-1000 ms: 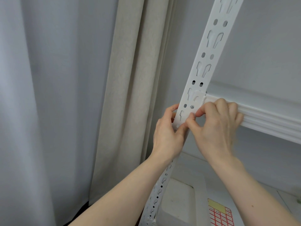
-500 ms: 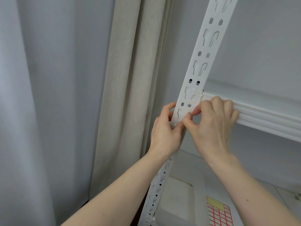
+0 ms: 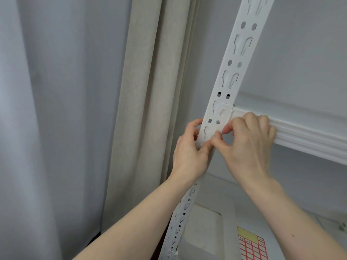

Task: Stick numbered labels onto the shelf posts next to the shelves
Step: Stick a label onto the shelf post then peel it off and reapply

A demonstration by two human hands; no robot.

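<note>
A white perforated shelf post slants up through the middle of the view. A white shelf beam joins it from the right. My left hand wraps around the post just below the joint, its thumb on the post's front face. My right hand has its fingers curled, and its thumb and forefinger pinch something small against the post's front. That small thing is white and mostly hidden by the fingertips, so I cannot read it as a label. A sheet of red-and-yellow labels lies on the lower shelf.
A beige curtain and a grey sheer curtain hang to the left of the post. A white box sits on the lower shelf beside the label sheet. Grey wall lies behind the shelves.
Both hands stay at the same spot on the post. The right thumb and forefinger have shifted slightly while pressing at the post's face. The view has moved a little.
</note>
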